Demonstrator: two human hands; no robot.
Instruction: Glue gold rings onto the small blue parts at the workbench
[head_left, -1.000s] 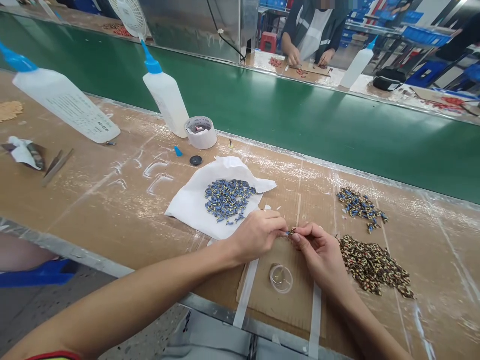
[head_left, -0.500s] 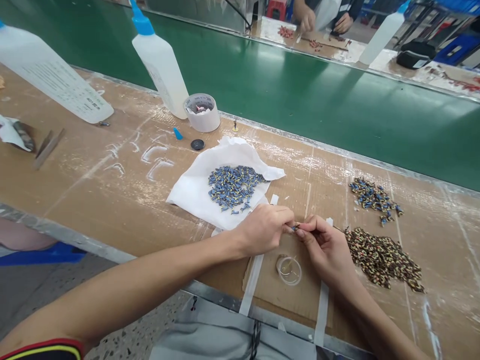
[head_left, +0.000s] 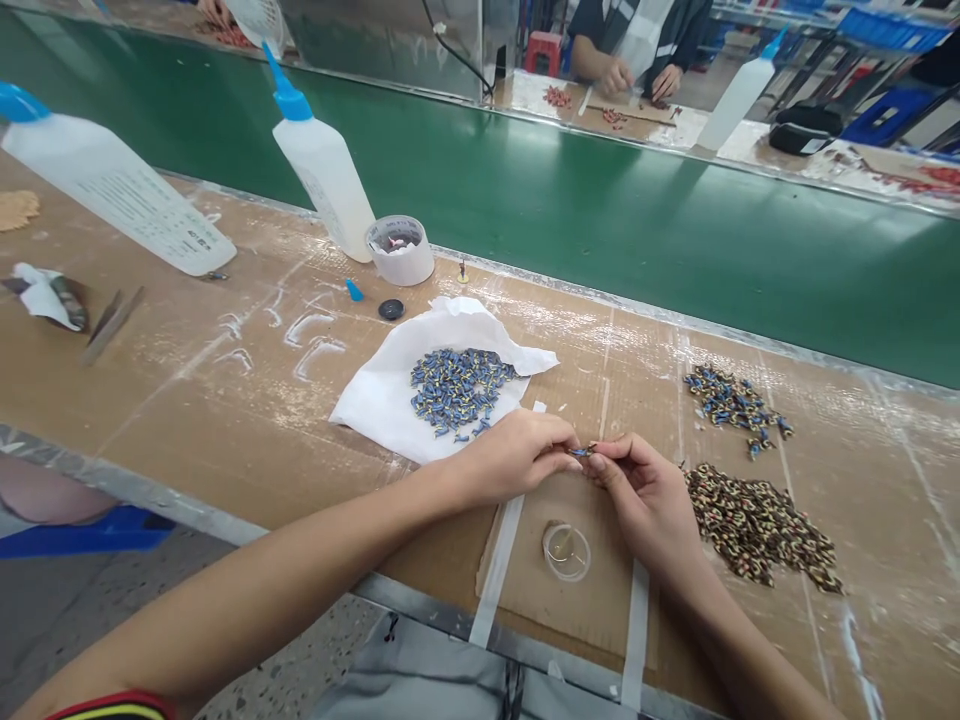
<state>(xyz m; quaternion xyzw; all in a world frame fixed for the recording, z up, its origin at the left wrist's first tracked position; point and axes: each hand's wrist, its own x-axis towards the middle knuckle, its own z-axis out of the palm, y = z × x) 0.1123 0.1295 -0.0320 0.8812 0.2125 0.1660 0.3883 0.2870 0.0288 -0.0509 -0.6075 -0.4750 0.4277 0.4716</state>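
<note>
My left hand [head_left: 525, 452] and my right hand [head_left: 646, 497] meet above a cardboard pad [head_left: 540, 600], both closed in fingertip pinches. Between them is a tiny blue figure part [head_left: 580, 452], mostly covered by the fingers; any second part there is too small to make out. Below the hands sits a small clear plastic cup [head_left: 568, 553]. Beyond my left hand, many little blue-and-yellow parts [head_left: 457, 385] lie on a white sheet [head_left: 367, 405]. To the right are a heap of brown-and-yellow parts [head_left: 765, 525] and a smaller pile of blue-and-brown pieces [head_left: 731, 400].
Two white squeeze bottles, one leaning [head_left: 127, 190] and one nearer the middle [head_left: 326, 180], stand near a tape roll [head_left: 405, 262]. Tweezers [head_left: 112, 325] lie far left. A green conveyor belt [head_left: 525, 190] runs behind; across it a co-worker's hands [head_left: 619, 78] handle red parts.
The view has tilted up slightly. My left fingers have shifted their hold, and more of the blue part shows between both hands.
</note>
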